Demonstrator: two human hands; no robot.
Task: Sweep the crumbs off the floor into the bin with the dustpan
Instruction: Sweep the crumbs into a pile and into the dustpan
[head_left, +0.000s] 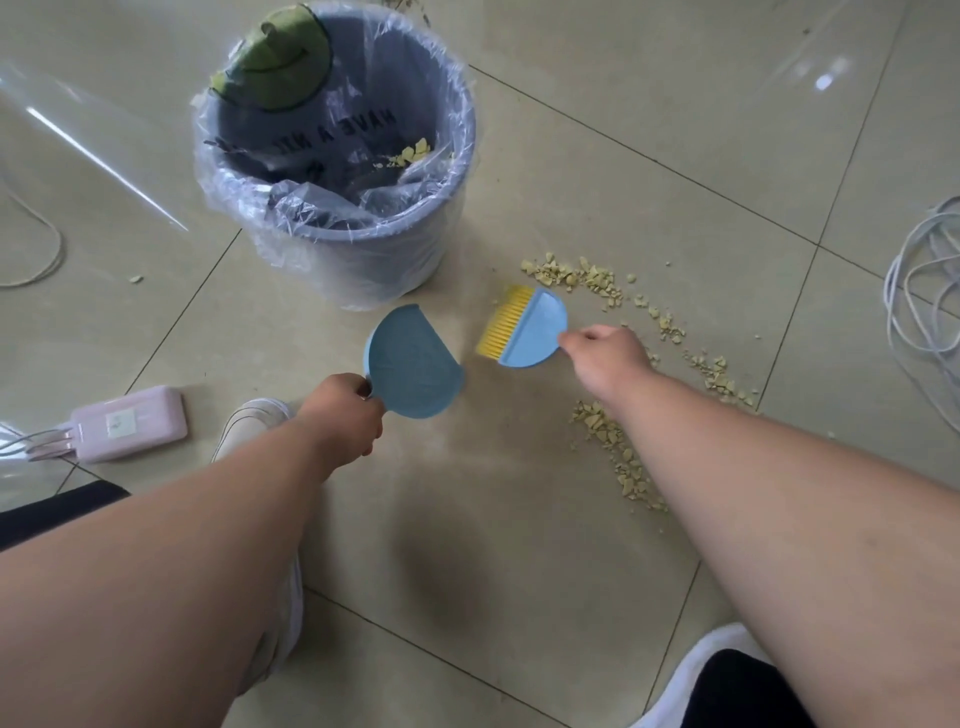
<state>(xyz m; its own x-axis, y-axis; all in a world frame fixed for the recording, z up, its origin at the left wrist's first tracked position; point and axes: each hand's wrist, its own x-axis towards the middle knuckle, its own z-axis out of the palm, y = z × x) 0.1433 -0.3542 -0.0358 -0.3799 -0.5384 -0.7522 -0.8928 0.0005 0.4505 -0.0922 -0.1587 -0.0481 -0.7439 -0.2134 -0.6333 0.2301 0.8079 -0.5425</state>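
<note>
My left hand (343, 415) grips the handle of a small blue dustpan (413, 364), held above the tiled floor just in front of the bin. My right hand (605, 358) grips a blue hand brush (527, 332) with yellow bristles that point left toward the dustpan. Yellow-green crumbs (582, 278) lie in a curved trail on the floor to the right of the brush, running down under my right forearm to another patch of crumbs (618, 457). The grey bin (457, 171), lined with a clear bag, stands behind the dustpan and holds some crumbs and a green object.
A pink power strip (132, 423) with plugged cables lies at the left. White cable coils (924, 291) sit at the right edge. A clear plastic sheet (78, 140) covers the floor at upper left. My white shoes (249, 426) are near the bottom.
</note>
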